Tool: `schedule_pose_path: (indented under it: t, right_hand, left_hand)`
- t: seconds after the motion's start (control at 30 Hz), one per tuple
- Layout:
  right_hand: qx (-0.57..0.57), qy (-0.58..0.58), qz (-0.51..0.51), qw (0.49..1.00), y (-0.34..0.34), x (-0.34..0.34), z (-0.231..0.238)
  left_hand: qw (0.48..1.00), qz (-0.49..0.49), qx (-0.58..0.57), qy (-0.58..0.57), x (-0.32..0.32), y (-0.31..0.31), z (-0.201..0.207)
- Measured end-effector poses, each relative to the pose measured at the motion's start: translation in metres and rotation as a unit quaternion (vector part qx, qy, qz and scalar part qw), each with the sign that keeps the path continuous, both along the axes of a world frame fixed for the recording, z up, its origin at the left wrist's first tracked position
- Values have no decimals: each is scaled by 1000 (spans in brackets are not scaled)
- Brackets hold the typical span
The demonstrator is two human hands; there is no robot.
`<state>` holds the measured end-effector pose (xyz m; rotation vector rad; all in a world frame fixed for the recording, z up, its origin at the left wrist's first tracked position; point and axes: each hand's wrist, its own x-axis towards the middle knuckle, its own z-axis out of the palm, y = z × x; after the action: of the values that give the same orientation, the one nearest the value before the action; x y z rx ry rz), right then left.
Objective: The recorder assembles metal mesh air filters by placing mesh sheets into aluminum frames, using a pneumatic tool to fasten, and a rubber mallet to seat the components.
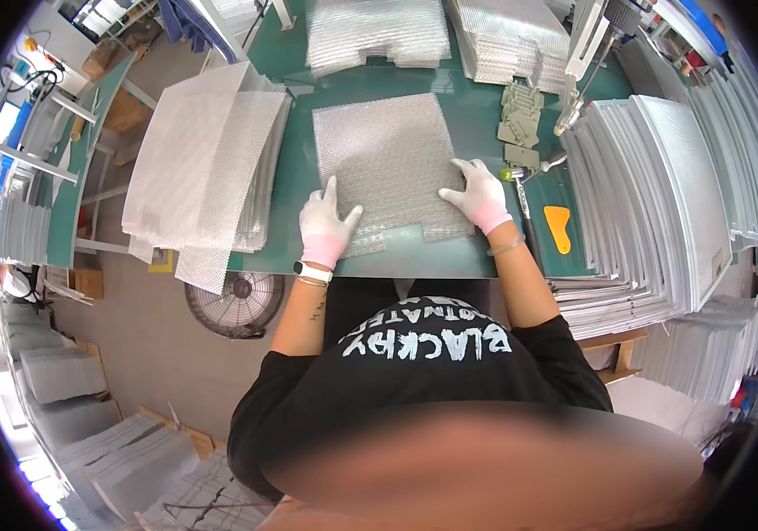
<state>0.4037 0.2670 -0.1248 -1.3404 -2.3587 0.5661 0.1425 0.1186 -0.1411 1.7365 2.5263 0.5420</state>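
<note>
A grey metal mesh sheet (388, 168) with a notch in its near edge lies flat on the green table (299, 230) in front of me. My left hand (326, 221), in a white and pink glove, rests at its left edge with thumb and fingers spread. At its right edge is my right hand (481, 196), gloved alike, its thumb and fingers apart and touching the mesh border. Whether it is one sheet or several layered together, I cannot tell.
Mesh sheets (193, 159) are piled at the left, overhanging the table. Further stacks (379, 31) lie at the far side. Framed panels (636, 195) stand at the right. Near my right hand lie a hammer (521, 199), a yellow scraper (558, 228) and greenish plates (519, 115). A fan (235, 303) stands below.
</note>
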Motion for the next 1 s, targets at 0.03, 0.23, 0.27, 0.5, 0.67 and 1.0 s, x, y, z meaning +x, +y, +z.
schedule_pose_path:
  t: [0.03,0.23,0.27,0.5,0.67,1.0]
  right_hand:
    - [-12,1,1,1000,2,0,1]
    - [83,-90,27,992,38,13,12]
    - [152,-48,-41,986,57,19,12]
    - [93,-277,-140,946,140,65,5]
    - [74,-231,-176,954,154,80,0]
    - [-106,392,157,900,-177,23,5]
  left_hand:
    - [1000,-2,13,12,1,1,0]
    - [993,87,-72,-16,10,6,26]
    - [993,88,-71,-14,7,8,25]
    - [970,-115,-202,65,-4,-20,35]
    - [988,-90,75,104,31,-69,49]
    - [461,69,80,-881,85,-139,-67]
